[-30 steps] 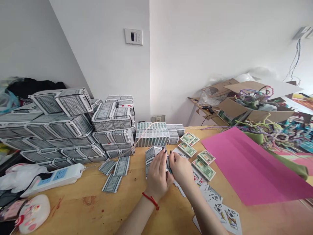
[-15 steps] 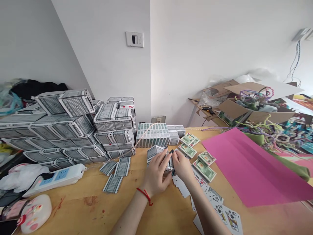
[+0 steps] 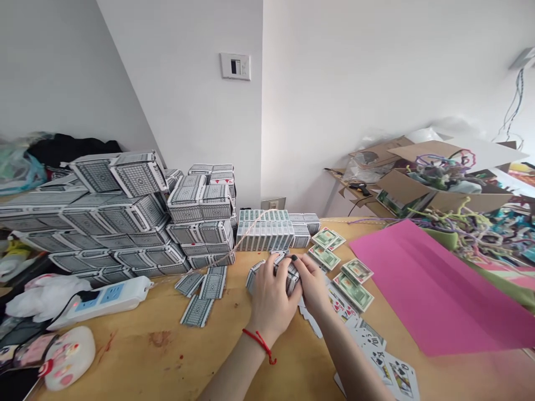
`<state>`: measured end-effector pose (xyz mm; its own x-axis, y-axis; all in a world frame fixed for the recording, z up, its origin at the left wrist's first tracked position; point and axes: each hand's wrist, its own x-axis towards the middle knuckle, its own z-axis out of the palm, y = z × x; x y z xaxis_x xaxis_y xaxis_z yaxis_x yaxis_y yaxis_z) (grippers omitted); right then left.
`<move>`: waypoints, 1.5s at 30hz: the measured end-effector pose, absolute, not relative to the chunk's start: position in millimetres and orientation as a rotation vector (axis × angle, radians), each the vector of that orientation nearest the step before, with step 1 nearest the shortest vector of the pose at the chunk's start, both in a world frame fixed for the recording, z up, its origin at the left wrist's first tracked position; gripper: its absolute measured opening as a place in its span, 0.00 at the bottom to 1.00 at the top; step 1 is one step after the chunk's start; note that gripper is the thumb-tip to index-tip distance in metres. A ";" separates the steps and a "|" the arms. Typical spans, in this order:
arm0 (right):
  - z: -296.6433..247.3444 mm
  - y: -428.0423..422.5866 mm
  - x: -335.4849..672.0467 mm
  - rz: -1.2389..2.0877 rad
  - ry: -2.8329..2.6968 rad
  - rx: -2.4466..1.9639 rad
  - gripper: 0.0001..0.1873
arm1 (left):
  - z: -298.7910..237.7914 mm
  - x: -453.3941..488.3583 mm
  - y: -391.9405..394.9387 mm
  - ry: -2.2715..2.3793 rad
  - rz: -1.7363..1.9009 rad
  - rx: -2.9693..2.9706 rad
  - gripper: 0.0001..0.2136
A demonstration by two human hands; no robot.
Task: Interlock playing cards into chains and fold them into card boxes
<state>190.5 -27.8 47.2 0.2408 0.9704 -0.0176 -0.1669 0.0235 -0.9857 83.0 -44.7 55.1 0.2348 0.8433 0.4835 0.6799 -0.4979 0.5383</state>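
Observation:
Between my hands is a small box folded from playing cards (image 3: 253,276), patterned grey on its outer faces, resting on or just above the table. My left hand (image 3: 271,295), with a red cord at its wrist, curls over the top and near side of it. The fingers of my right hand (image 3: 312,285) press on its right end, the dark-nailed thumb or fingertip on the upper edge. My palms hide much of the box. Loose playing cards (image 3: 378,356) lie face up under and beside my right forearm. Several face-down cards (image 3: 212,284) lie left of my hands.
Stacked card boxes (image 3: 125,220) rise along the wall at left. A block of green-edged card packs (image 3: 265,229) stands behind my hands. Banknote-printed packs (image 3: 353,291), a pink sheet (image 3: 434,289), a white power strip (image 3: 104,301) and a cardboard box of yarn (image 3: 451,195) surround the work spot.
My left hand has closed further over the card box, its fingers now bent across the top. My right hand stays at the right end. The view has shifted slightly.

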 end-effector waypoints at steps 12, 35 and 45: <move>55.2 -26.9 204.3 1.315 -0.610 -1.177 0.15 | 77.9 70.4 -44.5 0.995 1.022 2.166 0.16; 61.0 -30.8 201.2 1.303 -0.743 -1.204 0.12 | 73.9 67.3 -33.7 0.827 1.092 1.883 0.10; 61.0 -31.5 199.1 1.215 -0.843 -1.288 0.15 | 70.9 64.7 -30.3 0.815 1.105 1.800 0.09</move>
